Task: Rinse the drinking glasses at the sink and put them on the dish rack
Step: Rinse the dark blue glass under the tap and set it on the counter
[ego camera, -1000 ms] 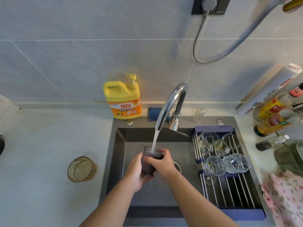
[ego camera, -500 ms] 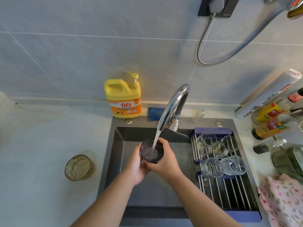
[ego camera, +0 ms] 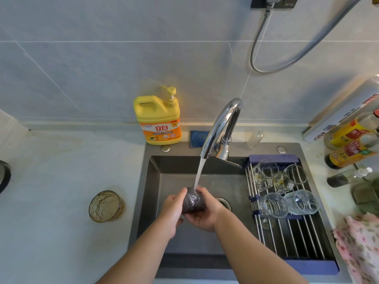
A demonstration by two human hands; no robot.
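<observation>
The only writing I can read outright is on the yellow detergent jug against the back wall: its orange label carries the characters 立白 in red, with smaller print below that is too fine for me. At the far right, a white roll leaning on the wall shows red lettering, and two bottles with yellow-and-red labels have Chinese print, all too blurred to make out. I count six glasses. One dark glass sits over the sink basin, directly under the stream from the single chrome faucet. My left hand wraps its fingers against the glass's left side while my right hand cups it from below and the right, so both are gripping it. Four clear glasses rest on the dish rack spanning the sink's right side: two at the back, and two ribbed ones lying on their sides just in front. One amber glass stands alone on the counter, left of the sink. One blue scrubbing pad and one small clear bottle sit behind the faucet, and one pink floral cloth lies at the lower right.
</observation>
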